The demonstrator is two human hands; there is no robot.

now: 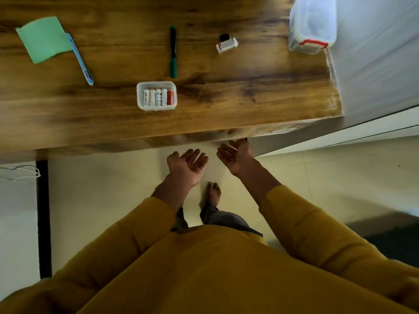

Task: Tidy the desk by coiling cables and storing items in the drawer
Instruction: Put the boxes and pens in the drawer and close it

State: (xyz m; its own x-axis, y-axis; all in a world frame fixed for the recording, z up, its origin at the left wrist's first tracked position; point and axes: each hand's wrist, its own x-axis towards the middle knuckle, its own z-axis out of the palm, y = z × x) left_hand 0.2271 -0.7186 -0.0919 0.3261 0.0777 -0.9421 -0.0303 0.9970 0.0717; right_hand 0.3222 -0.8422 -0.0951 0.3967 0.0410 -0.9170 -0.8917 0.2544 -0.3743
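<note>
From the head view, a person in mustard-yellow sleeves stands at the near edge of a wooden desk (226, 71), both hands held palm-up just below and in front of that edge. The left hand (186, 164) has its fingers relaxed and spread, holding nothing; the right hand (235, 155) is likewise open, its fingertips reaching up to the underside of the desk's front edge, though whether they touch it cannot be told. No drawer can be made out. On the desk top, near the front edge, sits a small clear plastic tray (157, 95) holding a row of batteries, four white and one red-orange, lying side by side. Behind it a dark green marker (173, 52) lies pointing away from the person. To the left, a green sheet of paper (43, 39) lies flat, with a light blue pen (79, 58) resting partly over its right edge and slanting toward the front. To the right of the marker is a small white and black gadget (226, 43), too blurred to identify. At the far right corner stands a translucent storage box (311, 26) with a red latch. A thin white cable (22, 173) hangs at the far left, below the desk.
</note>
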